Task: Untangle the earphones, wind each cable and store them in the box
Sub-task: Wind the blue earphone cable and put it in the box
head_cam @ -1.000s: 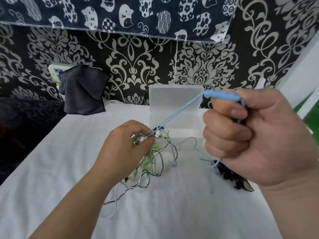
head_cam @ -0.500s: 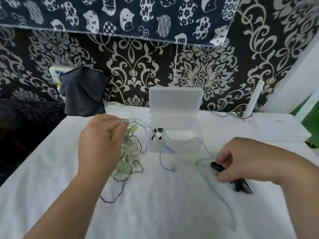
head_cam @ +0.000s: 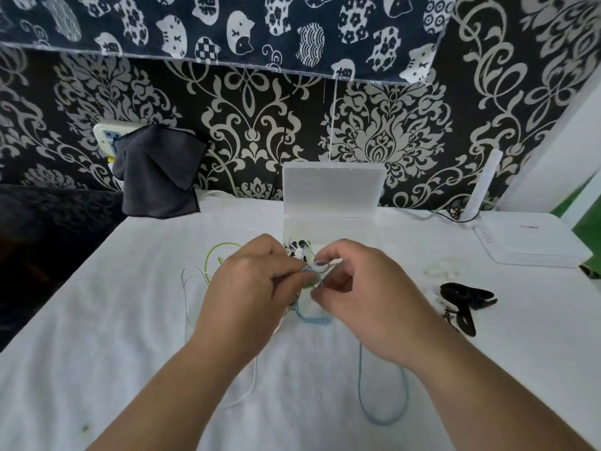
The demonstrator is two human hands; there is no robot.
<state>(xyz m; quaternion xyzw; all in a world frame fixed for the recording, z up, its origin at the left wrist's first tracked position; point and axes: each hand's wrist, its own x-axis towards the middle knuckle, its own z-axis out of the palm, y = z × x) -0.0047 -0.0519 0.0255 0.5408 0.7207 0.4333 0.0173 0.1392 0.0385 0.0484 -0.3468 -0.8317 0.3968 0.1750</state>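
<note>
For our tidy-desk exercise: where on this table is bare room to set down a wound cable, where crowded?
Bare: between the dark cloth and the box; near left, outside the white cable; near right, outside the blue cable. Crowded: round left hand and right hand, before the box.

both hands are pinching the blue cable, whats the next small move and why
Probably ease the right hand away to draw the blue cable loop out of the bundle the left hand grips. Both hands pinch that loop, and the green cable and white cable lie mixed beside it, so it looks unfreed.
</note>
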